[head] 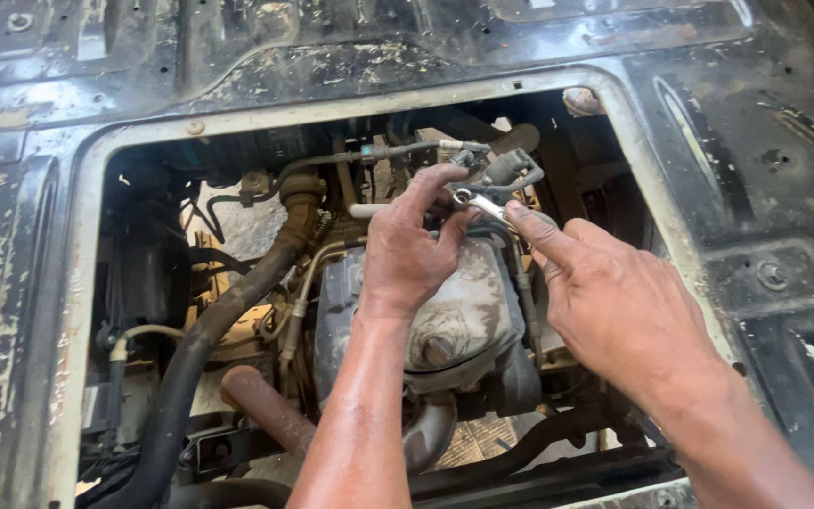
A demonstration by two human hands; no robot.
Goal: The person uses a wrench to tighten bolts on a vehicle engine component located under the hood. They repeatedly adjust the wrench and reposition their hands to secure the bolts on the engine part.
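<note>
Mid-job on the fitting, far from wrapped up. Left hand down in the open engine bay, fingers pinched on the small spanner at the bracket above the grey housing. Right hand loose, forefinger steadying the spanner's shank. Hoses hooked up, nothing pulled out yet.

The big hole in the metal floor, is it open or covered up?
Open. No cover sits over the floor opening; you see straight down to the engine and black hose, and both hands, left hand and right hand, reach inside.
</note>
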